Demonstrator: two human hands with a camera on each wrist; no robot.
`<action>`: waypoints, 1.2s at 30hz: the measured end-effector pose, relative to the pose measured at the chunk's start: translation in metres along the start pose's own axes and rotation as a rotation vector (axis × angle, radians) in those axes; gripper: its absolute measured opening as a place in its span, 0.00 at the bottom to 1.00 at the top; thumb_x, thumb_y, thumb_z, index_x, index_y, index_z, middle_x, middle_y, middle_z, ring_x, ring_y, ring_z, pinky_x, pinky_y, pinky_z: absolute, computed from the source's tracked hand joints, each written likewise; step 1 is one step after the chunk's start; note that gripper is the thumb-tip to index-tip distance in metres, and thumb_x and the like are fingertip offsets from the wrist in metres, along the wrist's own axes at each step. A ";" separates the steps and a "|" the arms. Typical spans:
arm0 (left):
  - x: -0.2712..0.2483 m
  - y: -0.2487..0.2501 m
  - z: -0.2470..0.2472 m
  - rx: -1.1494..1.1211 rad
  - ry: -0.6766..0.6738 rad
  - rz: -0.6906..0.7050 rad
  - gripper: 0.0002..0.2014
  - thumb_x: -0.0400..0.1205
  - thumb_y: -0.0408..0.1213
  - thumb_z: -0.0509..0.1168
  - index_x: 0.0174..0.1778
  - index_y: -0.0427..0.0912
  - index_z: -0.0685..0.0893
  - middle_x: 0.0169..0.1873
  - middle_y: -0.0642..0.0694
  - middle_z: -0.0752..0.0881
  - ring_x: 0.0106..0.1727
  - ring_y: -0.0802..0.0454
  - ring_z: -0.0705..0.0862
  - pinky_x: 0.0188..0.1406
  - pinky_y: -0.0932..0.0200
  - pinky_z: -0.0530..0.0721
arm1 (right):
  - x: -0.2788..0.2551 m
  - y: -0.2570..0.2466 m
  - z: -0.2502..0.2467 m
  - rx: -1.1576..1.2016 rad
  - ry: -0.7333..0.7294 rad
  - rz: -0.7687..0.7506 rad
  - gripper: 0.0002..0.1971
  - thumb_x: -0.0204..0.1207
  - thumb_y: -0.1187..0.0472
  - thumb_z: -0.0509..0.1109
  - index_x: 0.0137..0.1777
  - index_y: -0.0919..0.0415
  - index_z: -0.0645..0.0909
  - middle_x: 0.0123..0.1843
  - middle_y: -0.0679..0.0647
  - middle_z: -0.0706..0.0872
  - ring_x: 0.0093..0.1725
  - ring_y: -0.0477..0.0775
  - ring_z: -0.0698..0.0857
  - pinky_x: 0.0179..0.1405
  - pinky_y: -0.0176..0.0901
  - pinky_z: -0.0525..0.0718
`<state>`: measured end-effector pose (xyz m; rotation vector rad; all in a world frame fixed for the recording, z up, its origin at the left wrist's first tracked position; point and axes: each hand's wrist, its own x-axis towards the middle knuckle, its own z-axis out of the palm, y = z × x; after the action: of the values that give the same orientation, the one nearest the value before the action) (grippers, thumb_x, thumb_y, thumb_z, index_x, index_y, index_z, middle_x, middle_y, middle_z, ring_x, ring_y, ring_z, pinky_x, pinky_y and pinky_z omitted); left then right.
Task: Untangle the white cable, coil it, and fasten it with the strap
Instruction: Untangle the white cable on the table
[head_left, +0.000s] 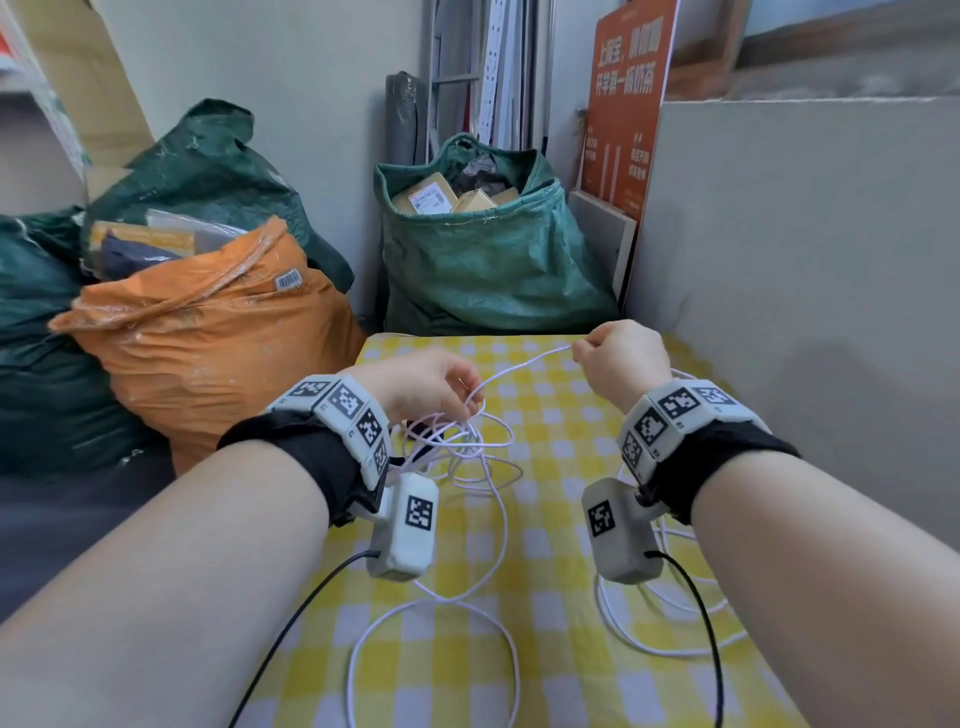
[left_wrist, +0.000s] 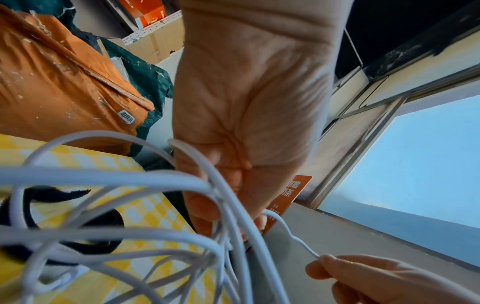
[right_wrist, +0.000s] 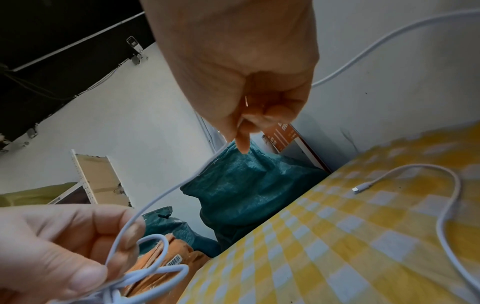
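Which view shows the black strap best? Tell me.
The left wrist view: the black strap lies on the checked cloth behind cable loops. The head view shows only a dark sliver under the left hand; the right wrist view shows none.

Head view looks down and forward over both forearms at the table (head_left: 545, 571) — sacks beyond. Each wrist view peers up close along its own palm, toward the far wall — both catch the other hand and the cable (left_wrist: 145, 181).

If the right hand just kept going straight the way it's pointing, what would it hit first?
Probably the green sack beyond the table's far edge. The right hand, pinching the white cable, points that way with nothing between, though depth is hard to judge.
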<state>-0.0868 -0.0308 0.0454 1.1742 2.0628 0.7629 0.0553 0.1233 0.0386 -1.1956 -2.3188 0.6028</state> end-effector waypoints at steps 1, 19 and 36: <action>0.000 -0.001 -0.001 -0.010 0.011 0.002 0.12 0.75 0.16 0.65 0.41 0.39 0.82 0.36 0.45 0.84 0.39 0.49 0.82 0.42 0.57 0.81 | 0.000 -0.004 0.000 -0.029 -0.024 -0.009 0.12 0.79 0.58 0.61 0.43 0.57 0.86 0.43 0.59 0.86 0.47 0.63 0.83 0.42 0.40 0.75; -0.025 -0.005 -0.013 -0.155 0.103 0.010 0.08 0.63 0.28 0.69 0.35 0.42 0.87 0.36 0.43 0.82 0.44 0.48 0.80 0.49 0.54 0.77 | -0.031 -0.080 0.011 -0.147 -0.329 -0.430 0.19 0.74 0.43 0.70 0.37 0.61 0.79 0.29 0.50 0.75 0.31 0.51 0.73 0.26 0.37 0.69; -0.015 -0.021 -0.009 -0.195 0.218 -0.150 0.11 0.79 0.18 0.59 0.44 0.38 0.81 0.32 0.41 0.83 0.29 0.51 0.81 0.22 0.63 0.82 | -0.007 -0.014 -0.003 0.079 0.088 -0.131 0.15 0.77 0.60 0.60 0.30 0.63 0.72 0.31 0.59 0.78 0.40 0.60 0.77 0.36 0.41 0.69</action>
<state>-0.0980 -0.0548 0.0390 0.8506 2.1656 1.0295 0.0517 0.1101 0.0474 -1.0057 -2.2575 0.5776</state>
